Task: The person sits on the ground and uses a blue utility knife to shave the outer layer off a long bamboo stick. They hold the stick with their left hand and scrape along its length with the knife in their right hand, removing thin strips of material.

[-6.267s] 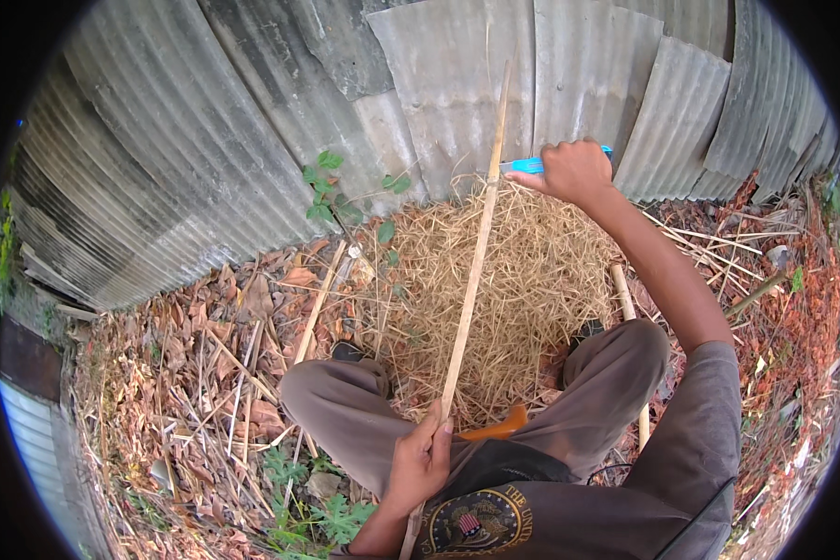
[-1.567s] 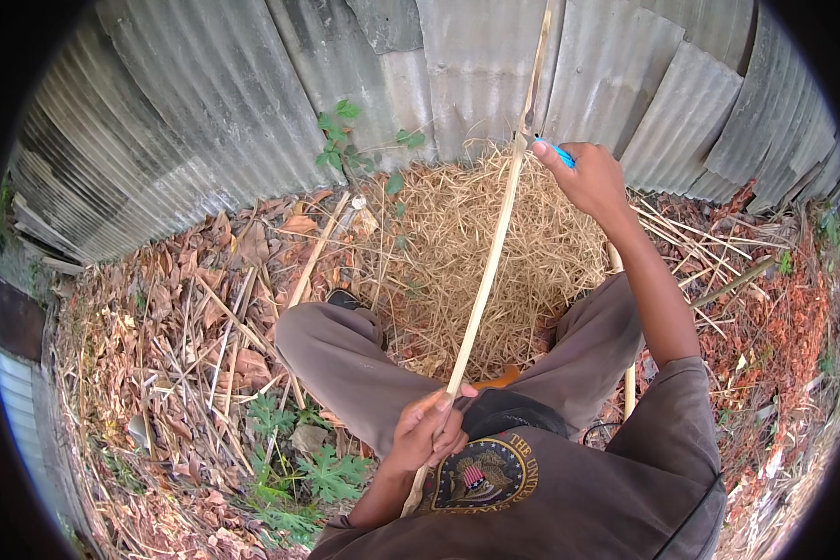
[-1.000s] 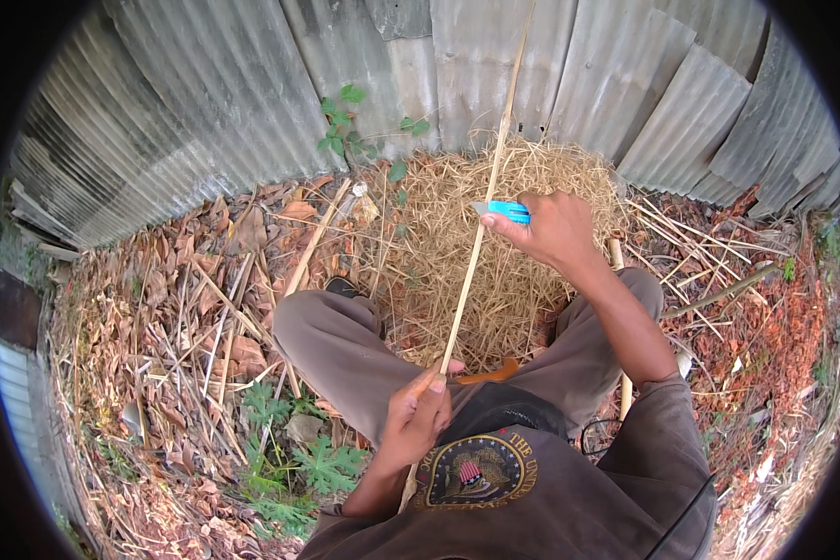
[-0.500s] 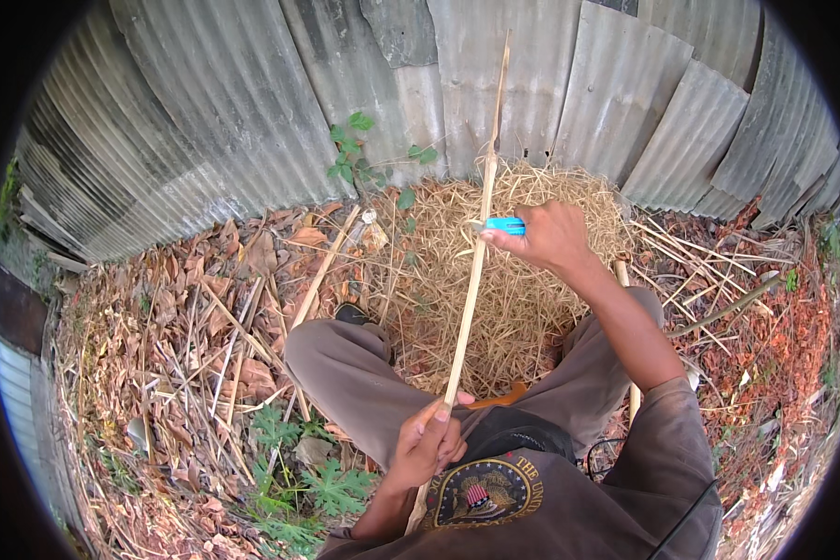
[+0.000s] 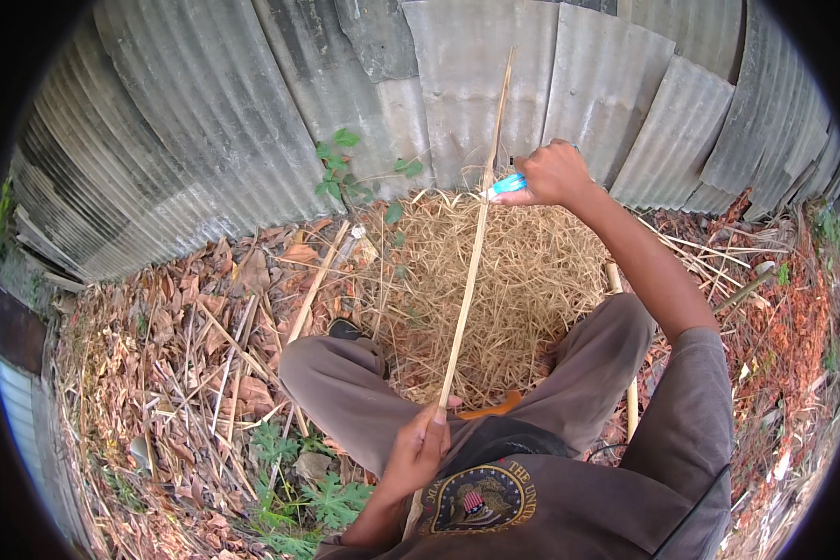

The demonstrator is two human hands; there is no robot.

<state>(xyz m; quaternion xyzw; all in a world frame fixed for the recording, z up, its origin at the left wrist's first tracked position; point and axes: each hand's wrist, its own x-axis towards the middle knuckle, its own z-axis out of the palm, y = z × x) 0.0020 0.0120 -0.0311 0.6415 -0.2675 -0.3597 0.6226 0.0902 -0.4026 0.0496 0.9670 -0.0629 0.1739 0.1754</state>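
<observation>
A long, pale bamboo strip (image 5: 467, 299) runs from my lap up toward the metal fence, its far end tapering to a thin brown tip. My left hand (image 5: 420, 446) is wrapped round its lower part, close to my body. Farther up, my right hand (image 5: 553, 175) grips a bright blue utility knife (image 5: 507, 185), whose blade end meets the strip near a darker node. The blade itself is too small to make out well. Beneath the strip, between my folded legs, spreads a heap of curly straw-coloured shavings (image 5: 504, 280).
Corrugated metal sheets (image 5: 205, 121) wall off the far side. Dry leaves (image 5: 177, 327) and loose sticks cover the ground at left. A thicker pole (image 5: 632, 406) lies by my right leg. An orange object (image 5: 495, 406) rests near my lap. Green plants (image 5: 331, 499) grow at lower left.
My right hand has slid the knife farther up the strip, away from my body, and the right arm is more extended. The left hand keeps its hold near my lap.
</observation>
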